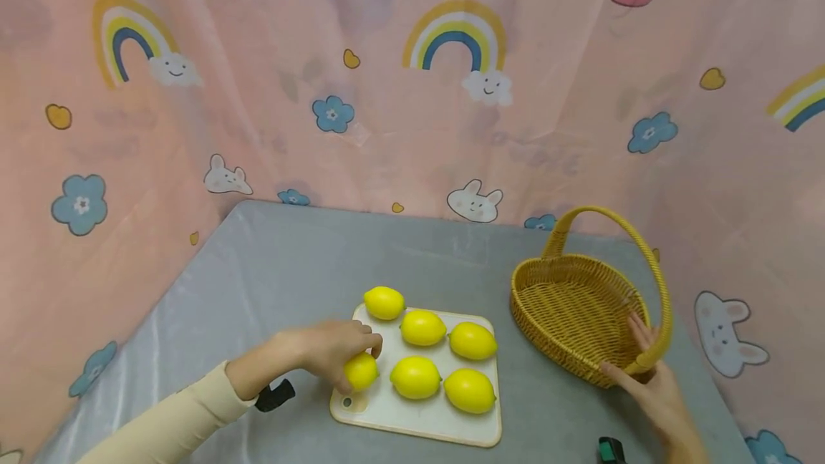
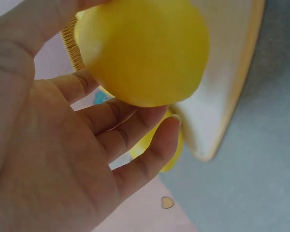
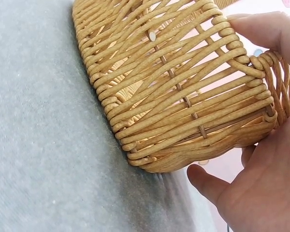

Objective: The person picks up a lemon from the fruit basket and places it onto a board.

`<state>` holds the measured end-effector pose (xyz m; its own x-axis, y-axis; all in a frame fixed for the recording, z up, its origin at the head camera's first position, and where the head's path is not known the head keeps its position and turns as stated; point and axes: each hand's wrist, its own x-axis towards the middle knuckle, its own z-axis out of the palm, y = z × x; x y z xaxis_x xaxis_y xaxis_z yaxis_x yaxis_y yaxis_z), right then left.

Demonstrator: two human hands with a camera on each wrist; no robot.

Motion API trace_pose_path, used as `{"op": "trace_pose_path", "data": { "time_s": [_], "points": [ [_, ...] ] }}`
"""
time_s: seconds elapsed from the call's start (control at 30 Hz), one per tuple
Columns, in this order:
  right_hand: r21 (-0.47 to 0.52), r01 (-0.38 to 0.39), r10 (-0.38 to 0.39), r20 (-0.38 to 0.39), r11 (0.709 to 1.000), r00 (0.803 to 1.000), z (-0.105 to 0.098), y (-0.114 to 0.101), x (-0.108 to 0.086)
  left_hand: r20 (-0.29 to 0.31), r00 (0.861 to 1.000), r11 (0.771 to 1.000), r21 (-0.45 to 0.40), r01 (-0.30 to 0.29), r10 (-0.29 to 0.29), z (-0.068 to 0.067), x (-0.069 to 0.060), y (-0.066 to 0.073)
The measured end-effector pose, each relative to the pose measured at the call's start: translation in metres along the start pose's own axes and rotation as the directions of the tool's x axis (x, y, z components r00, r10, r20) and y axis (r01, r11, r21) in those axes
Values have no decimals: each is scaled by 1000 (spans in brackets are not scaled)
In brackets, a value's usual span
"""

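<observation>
My left hand grips a yellow lemon at the left side of a white cutting board with a tan edge. In the left wrist view this lemon sits between thumb and fingers. Several other lemons lie on the board, among them one at its far left corner and one at the near right. On the right, my right hand holds the rim of a yellow woven basket beside the foot of its handle, with fingers inside. The right wrist view shows the basket's open-weave side close up.
A grey cloth covers the table. Behind it hangs a pink curtain printed with rainbows, flowers and rabbits. The basket's tall arched handle rises over its right side. Dark wrist camera parts show beside the left wrist.
</observation>
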<state>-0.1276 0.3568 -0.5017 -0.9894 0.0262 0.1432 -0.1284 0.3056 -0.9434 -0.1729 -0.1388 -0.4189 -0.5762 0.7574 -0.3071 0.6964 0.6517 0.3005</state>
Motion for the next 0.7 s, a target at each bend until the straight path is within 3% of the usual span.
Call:
{"op": "trace_pose_path", "data": {
  "time_s": [0.13, 0.3, 0.7],
  "points": [
    [3, -42, 42, 1, 999, 999, 1, -1, 0, -9, 1000, 1000, -10, -4, 4, 6, 3, -2],
    [-9, -20, 20, -8, 1000, 1000, 3, -3, 3, -26, 1000, 1000, -14, 1, -1, 11, 4, -3],
    [-20, -135, 135, 3, 991, 991, -2, -5, 4, -76, 997, 1000, -13, -3, 2, 19, 2, -5]
  ]
}}
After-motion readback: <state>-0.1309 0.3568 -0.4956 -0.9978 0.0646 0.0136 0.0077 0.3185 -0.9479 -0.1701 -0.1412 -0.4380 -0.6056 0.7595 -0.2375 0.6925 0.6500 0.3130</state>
